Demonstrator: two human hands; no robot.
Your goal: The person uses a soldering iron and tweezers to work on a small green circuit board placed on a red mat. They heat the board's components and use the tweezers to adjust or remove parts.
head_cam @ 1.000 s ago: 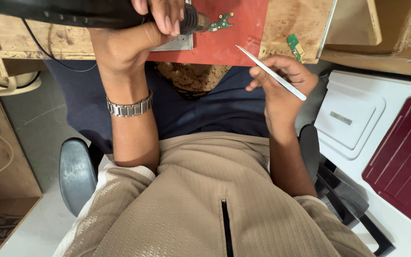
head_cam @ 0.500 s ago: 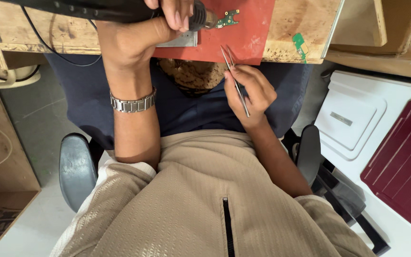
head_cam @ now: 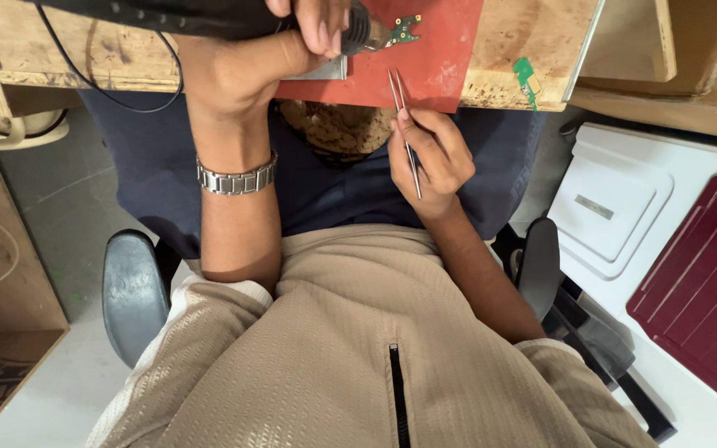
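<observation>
Steel tweezers (head_cam: 405, 133) have swung round since a sec ago: they lay slanted out to the right, now I've got them pinched in my right hand (head_cam: 431, 158), tips on the red mat (head_cam: 446, 58), so they're lined up w/ the work. Left hand (head_cam: 251, 66) is clenched round the black tool (head_cam: 209, 15). Small board (head_cam: 406, 29) sits at its nozzle, just beyond the tweezer tips, not touching.

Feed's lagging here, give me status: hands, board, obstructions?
Left hand grips black heat tool, nozzle at small green board. Right hand holds tweezers, tips over red mat. Nothing between.
</observation>
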